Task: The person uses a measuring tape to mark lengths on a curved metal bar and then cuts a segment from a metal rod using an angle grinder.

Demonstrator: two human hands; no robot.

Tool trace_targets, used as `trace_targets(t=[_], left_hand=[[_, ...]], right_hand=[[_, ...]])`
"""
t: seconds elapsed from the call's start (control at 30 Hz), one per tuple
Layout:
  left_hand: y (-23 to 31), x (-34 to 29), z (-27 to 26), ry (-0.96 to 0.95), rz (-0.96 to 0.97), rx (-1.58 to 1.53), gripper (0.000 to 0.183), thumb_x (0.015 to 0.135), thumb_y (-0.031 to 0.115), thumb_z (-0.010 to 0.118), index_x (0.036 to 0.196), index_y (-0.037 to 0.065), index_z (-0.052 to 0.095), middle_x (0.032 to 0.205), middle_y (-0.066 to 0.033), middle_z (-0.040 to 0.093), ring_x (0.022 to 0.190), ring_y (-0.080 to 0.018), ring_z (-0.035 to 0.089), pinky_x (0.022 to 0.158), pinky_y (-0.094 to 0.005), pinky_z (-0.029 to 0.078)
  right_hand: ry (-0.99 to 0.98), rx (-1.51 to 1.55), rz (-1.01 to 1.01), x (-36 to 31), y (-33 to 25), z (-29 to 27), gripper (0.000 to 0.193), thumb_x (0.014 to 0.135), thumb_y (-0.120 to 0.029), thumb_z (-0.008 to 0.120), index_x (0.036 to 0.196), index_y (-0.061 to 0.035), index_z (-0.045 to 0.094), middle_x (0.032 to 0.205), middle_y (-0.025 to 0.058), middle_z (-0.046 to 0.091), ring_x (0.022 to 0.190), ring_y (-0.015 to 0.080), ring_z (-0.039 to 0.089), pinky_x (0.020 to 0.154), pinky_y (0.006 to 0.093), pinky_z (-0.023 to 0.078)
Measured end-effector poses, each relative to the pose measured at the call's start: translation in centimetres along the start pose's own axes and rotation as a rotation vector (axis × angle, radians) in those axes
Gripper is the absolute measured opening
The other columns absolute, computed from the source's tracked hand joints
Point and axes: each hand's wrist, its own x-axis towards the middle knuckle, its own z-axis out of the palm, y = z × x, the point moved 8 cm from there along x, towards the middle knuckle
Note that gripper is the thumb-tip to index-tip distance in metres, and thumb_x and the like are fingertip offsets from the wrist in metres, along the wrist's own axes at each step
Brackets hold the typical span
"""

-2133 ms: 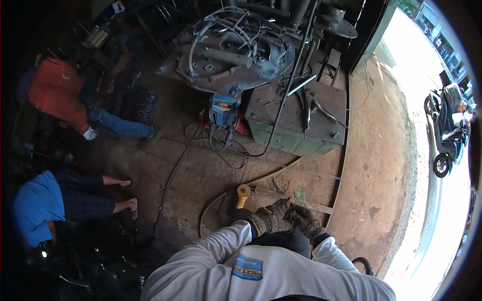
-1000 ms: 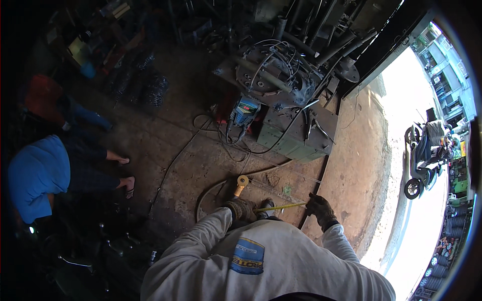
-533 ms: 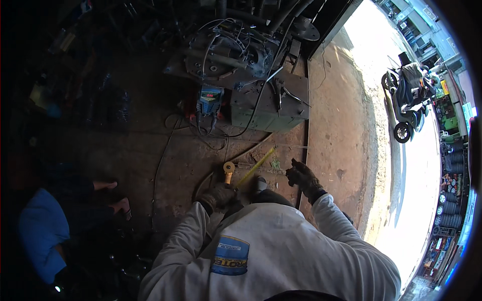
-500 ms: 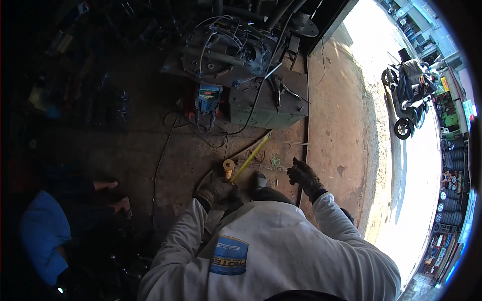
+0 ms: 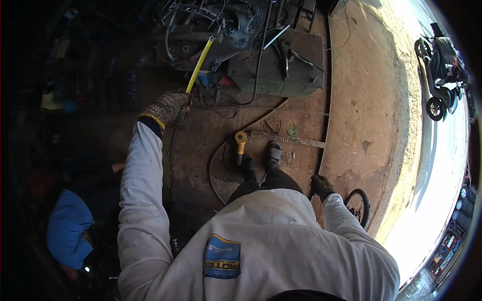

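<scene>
My left hand (image 5: 165, 108), in a knitted work glove, is closed around a tape measure (image 5: 181, 116). The yellow blade (image 5: 201, 64) is drawn out ahead of it, its far end at a metal tube (image 5: 193, 37) on the round metal assembly; whether it touches cannot be made out. Low beside my right thigh is my right hand (image 5: 323, 185), in a dark glove with its fingers curled in. What it holds, if anything, is hidden. Near my feet an orange angle grinder (image 5: 241, 145) lies on the floor.
A green metal box (image 5: 276, 65) bears pliers-like clamps (image 5: 287, 57). A blue machine (image 5: 207, 79) with cables stands beside it. A flat metal bar (image 5: 288, 139) and a hose (image 5: 211, 170) lie on the floor. A person in blue (image 5: 69, 228) is at left; a motorcycle (image 5: 442, 75) stands outside.
My left hand has swung forward and left with the tape measure, bringing the blade up to the metal assembly. My right hand has dropped back toward my side. The view has shifted.
</scene>
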Motion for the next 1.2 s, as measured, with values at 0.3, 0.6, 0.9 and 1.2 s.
trace_targets(t=[0.3,0.6,0.9,1.2], left_hand=[[0.9,0.2,-1.3,-0.002,-0.158,-0.108,0.018,0.097,0.022,0.059,0.099,0.005,0.066,0.081,-0.0042,0.067,0.072,-0.0153,0.064,0.067,-0.0305,0.051],[5.2,2.4,-3.2,0.074,-0.238,0.062,0.018,0.098,0.021,0.06,0.102,0.005,0.067,0.083,-0.0053,0.069,0.071,-0.0175,0.066,0.066,-0.0316,0.053],[8.7,4.3,-3.8,0.161,-0.274,0.1,0.019,0.098,0.021,0.061,0.107,0.006,0.066,0.083,-0.0051,0.07,0.068,-0.018,0.067,0.063,-0.0334,0.055],[10.8,2.2,-2.9,0.139,-0.253,0.038,0.021,0.097,0.022,0.062,0.107,0.004,0.065,0.086,-0.0072,0.07,0.071,-0.0196,0.069,0.066,-0.0333,0.057]], right_hand=[[-0.114,0.067,-0.047,3.1,-4.4,0.3,0.034,0.096,-0.03,0.065,0.113,-0.0011,0.063,0.079,0.0086,0.061,0.063,0.0193,0.058,0.05,0.0364,0.048],[-0.213,0.077,-0.086,5.9,-6.6,0.8,0.033,0.097,-0.027,0.064,0.113,0.001,0.063,0.079,0.0097,0.061,0.062,0.0205,0.058,0.047,0.0371,0.048],[-0.227,0.102,-0.011,7.6,-5.7,0.3,0.031,0.097,-0.026,0.064,0.111,0.001,0.064,0.078,0.01,0.061,0.059,0.0211,0.058,0.046,0.0381,0.048],[-0.204,0.084,-0.031,8.1,-6.5,-0.5,0.023,0.095,-0.027,0.066,0.103,-0.0067,0.061,0.074,0.0048,0.058,0.056,0.0186,0.054,0.047,0.0377,0.045]])
